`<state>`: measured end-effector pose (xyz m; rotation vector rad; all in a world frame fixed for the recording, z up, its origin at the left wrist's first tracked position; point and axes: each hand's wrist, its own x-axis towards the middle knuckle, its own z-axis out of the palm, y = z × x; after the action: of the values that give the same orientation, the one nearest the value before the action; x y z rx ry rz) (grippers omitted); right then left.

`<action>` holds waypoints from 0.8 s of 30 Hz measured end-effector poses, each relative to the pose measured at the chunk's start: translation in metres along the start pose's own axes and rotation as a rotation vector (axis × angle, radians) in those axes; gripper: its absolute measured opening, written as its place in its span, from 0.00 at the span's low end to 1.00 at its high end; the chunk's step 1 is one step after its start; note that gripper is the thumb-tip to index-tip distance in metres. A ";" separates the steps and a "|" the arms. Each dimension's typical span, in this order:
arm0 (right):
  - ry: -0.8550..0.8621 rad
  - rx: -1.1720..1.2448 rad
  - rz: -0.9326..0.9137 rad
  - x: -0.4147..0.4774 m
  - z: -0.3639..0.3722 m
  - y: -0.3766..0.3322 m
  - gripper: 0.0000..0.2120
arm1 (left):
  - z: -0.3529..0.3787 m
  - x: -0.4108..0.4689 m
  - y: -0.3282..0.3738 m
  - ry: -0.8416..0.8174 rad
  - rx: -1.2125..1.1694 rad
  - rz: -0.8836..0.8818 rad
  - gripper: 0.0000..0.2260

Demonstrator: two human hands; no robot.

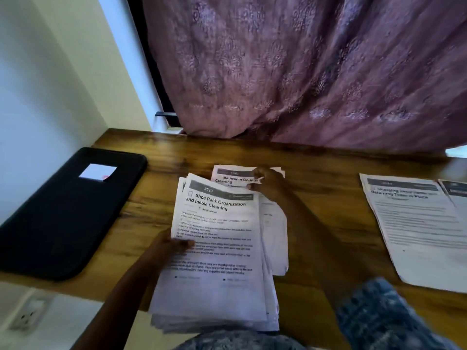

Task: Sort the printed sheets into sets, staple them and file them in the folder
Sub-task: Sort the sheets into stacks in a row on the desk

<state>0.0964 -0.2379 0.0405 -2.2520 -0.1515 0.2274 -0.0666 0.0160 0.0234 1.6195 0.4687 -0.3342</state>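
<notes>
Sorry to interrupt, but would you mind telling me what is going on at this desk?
A person is sorting printed pages at a wooden desk. The left hand grips a thick stack topped by a Shoe Rack Organization page, while the right hand pinches a Bathroom Counter Cleaning sheet just beyond it. Other loose sheets lie to the right, and the black folder sits closed on the left. No stapler is in view.

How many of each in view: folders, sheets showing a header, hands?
Black folder: 1
Sheets showing a header: 4 (Shoe Rack, Bathroom Counter, Charging, cut-off sheet at right edge)
Hands: 2 (left hand, right hand)
Total: 7
</notes>
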 end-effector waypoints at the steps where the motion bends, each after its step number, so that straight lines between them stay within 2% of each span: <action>1: 0.108 0.026 0.038 -0.009 0.004 0.005 0.16 | -0.002 0.002 -0.002 0.020 0.010 -0.007 0.12; 2: 0.182 0.040 0.083 -0.020 0.007 0.011 0.13 | -0.003 0.003 -0.005 0.033 0.022 -0.014 0.11; 4: 0.227 -0.018 0.169 -0.044 0.015 0.021 0.09 | -0.004 0.005 -0.009 0.038 0.063 -0.013 0.10; 6: 0.189 -0.078 0.241 -0.064 0.026 0.028 0.10 | -0.005 0.006 -0.013 0.040 0.101 0.005 0.10; 9: 0.109 -0.046 0.280 -0.076 0.038 0.028 0.15 | -0.004 0.007 -0.014 0.042 0.133 0.043 0.11; 14: 0.120 0.011 0.286 -0.077 0.041 0.028 0.16 | -0.005 0.008 -0.015 0.020 0.179 0.093 0.13; 17: 0.108 0.054 0.316 -0.079 0.038 0.031 0.13 | -0.001 0.008 -0.019 0.144 0.260 0.159 0.16; 19: 0.112 0.103 0.322 -0.080 0.034 0.033 0.11 | -0.002 0.010 -0.025 0.340 0.471 0.254 0.24; 21: 0.129 0.132 0.330 -0.080 0.032 0.034 0.11 | -0.003 0.015 -0.033 0.513 0.795 0.381 0.31; 22: 0.131 0.144 0.336 -0.079 0.031 0.032 0.13 | -0.003 0.016 -0.035 0.542 0.912 0.422 0.32; 24: 0.102 0.156 0.337 -0.079 0.032 0.027 0.17 | 0.001 0.020 -0.039 0.498 1.084 0.416 0.34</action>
<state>0.0137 -0.2454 0.0088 -2.1168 0.2931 0.2910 -0.0686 0.0191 -0.0205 2.8260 0.3031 0.2004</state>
